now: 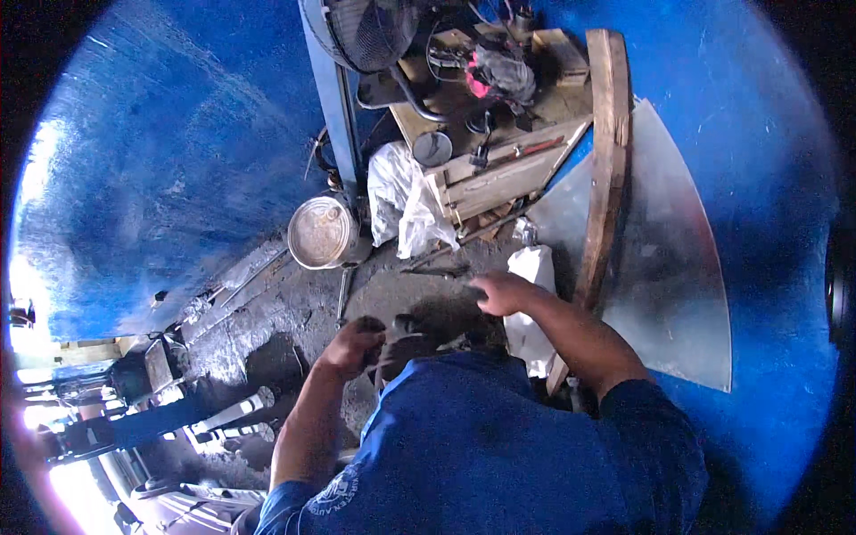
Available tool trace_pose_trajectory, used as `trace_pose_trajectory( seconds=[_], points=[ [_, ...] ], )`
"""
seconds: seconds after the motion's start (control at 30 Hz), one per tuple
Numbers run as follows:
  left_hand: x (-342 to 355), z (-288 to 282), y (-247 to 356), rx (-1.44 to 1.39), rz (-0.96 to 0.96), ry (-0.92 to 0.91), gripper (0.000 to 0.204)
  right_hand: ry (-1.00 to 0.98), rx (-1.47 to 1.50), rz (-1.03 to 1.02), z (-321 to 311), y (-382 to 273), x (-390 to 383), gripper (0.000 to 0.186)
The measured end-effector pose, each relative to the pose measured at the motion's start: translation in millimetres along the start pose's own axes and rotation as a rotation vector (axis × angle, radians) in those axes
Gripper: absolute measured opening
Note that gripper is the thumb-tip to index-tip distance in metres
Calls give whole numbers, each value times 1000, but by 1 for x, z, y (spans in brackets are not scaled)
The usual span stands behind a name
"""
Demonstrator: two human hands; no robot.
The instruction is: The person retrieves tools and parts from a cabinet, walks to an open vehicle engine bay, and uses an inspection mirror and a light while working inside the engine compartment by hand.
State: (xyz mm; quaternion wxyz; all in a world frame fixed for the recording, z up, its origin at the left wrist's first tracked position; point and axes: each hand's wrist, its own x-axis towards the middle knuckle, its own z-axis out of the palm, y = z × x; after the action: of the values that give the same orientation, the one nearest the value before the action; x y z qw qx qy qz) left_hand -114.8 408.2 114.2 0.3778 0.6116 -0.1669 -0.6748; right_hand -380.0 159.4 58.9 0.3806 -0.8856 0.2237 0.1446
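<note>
My left hand [358, 345] is low over the dirty floor, its darkened fingers curled in. What they hold, if anything, is too dim to make out. Beside its fingertips is a small dark object [406, 323], whose kind I cannot tell. My right hand [502, 292] is farther right with fingers bent inward and pointing left; anything in its grip is hidden. Just past that hand stands a white plastic container or bag [532, 266], partly covered by my forearm. A thin metal rod-like tool [344, 292] lies on the floor ahead of my left hand.
A round metal drum [321, 232] stands ahead left, near white plastic sheeting [392, 192]. Behind is a wooden bench [499, 169] with a cup [432, 149] and cloth; a fan [366, 34] stands beside it. A wooden beam [606, 160] and sheet panel [669, 259] lean at right.
</note>
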Motion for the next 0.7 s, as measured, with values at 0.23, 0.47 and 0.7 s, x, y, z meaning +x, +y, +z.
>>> trace_pose_trajectory(
  seconds=[0.23, 0.47, 0.7],
  points=[
    [-16, -50, -8, -570, -19, 245, 20, 902, 607, 378, -74, -25, 115, 37],
    [-7, -128, -28, -728, 401, 334, 34, 907, 1475, 449, -103, -43, 188, 30],
    [-58, -173, 10, -1314, 563, 72, 34, 970, 1612, 388, -95, -34, 202, 13]
  ],
)
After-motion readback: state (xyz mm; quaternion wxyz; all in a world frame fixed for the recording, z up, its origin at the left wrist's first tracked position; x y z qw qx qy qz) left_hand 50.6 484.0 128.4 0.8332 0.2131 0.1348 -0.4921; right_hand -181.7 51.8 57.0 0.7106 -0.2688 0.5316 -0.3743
